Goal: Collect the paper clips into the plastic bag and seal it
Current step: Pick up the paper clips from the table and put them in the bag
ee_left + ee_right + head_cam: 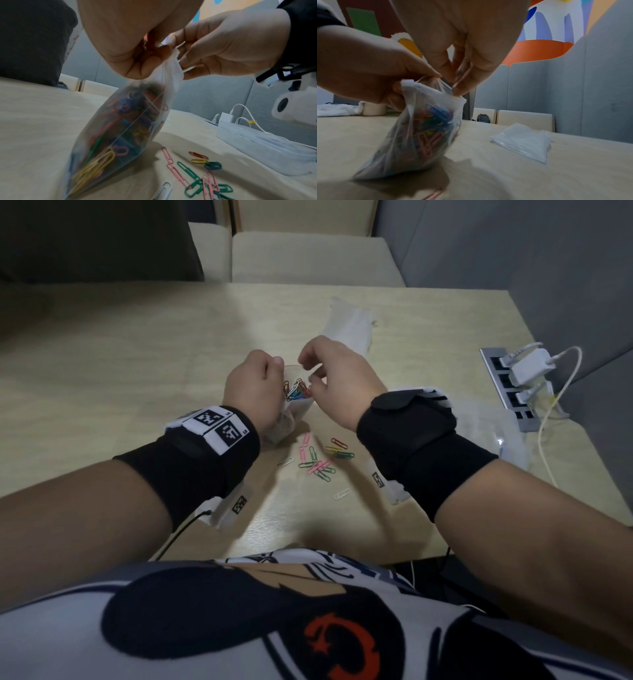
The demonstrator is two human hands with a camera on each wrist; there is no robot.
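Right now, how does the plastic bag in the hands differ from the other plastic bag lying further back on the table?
The held plastic bag stands upright, bulging with colored paper clips; the spare plastic bag lies flat and looks empty. The held bag's mouth is gripped by the left hand and touched by the right hand; nothing touches the spare bag. Both are clear plastic and sit on the table.
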